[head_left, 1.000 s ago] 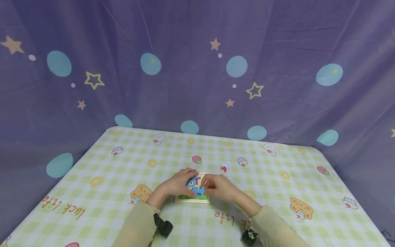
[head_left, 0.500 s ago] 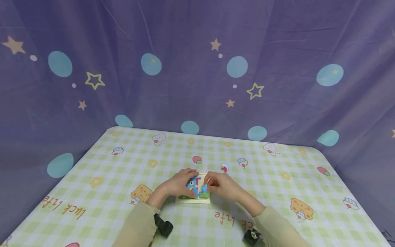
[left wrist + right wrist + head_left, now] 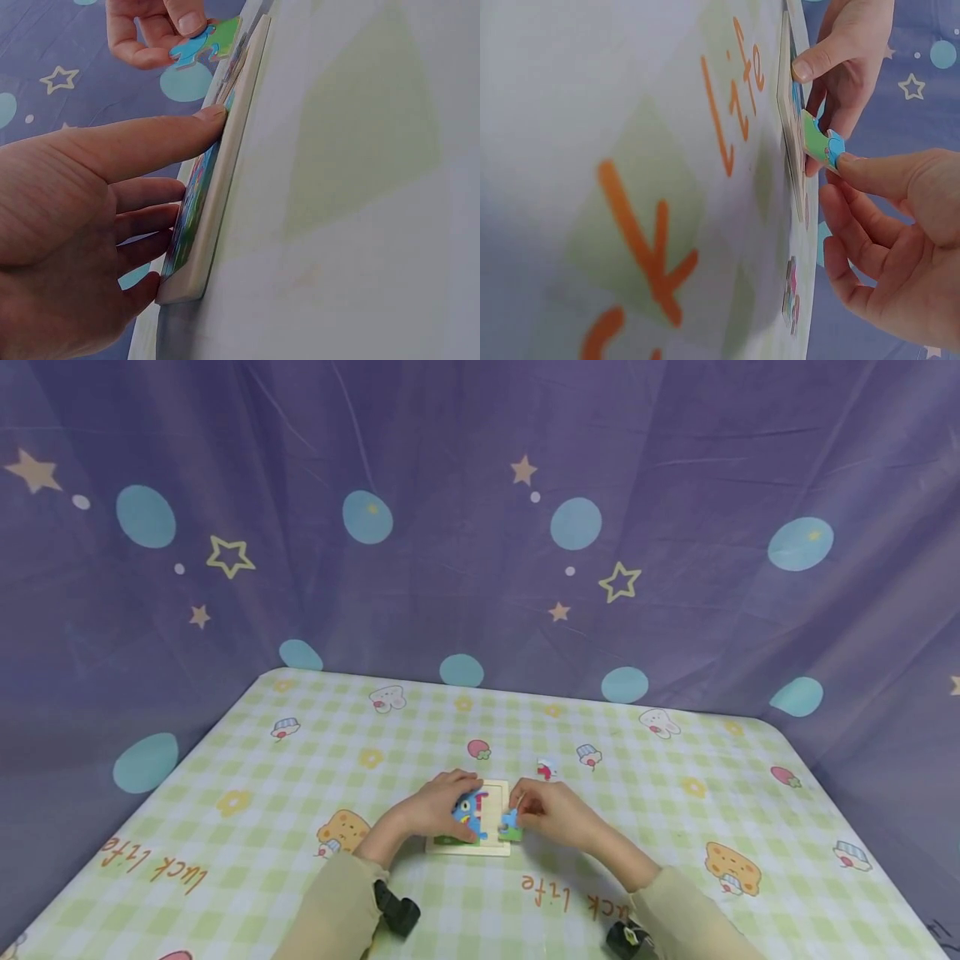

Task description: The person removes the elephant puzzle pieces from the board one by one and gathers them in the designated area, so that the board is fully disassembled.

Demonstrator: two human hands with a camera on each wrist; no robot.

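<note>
A small wooden puzzle board (image 3: 468, 851) lies on the table, with a blue character and green ground in its left part. Bare wood shows in its right part. My left hand (image 3: 435, 808) rests on the board's left side; in the left wrist view its thumb (image 3: 172, 142) presses the near rim and the straight fingers touch the face. Between thumb and fingertips, my right hand (image 3: 558, 817) pinches a blue and green jigsaw piece (image 3: 815, 137). In the head view that piece overlaps the board's right rim; the left wrist view shows it raised above the board.
A red and white puzzle piece (image 3: 547, 768) lies beyond the board to the right. In the right wrist view, loose pieces (image 3: 791, 296) lie on the tablecloth (image 3: 375, 893) near the right hand. A purple curtain (image 3: 480, 568) hangs behind the table.
My right hand has drawn the blue and green jigsaw piece rightward from inside the board to its right rim, baring wood beneath. The left hand has stayed in place.
</note>
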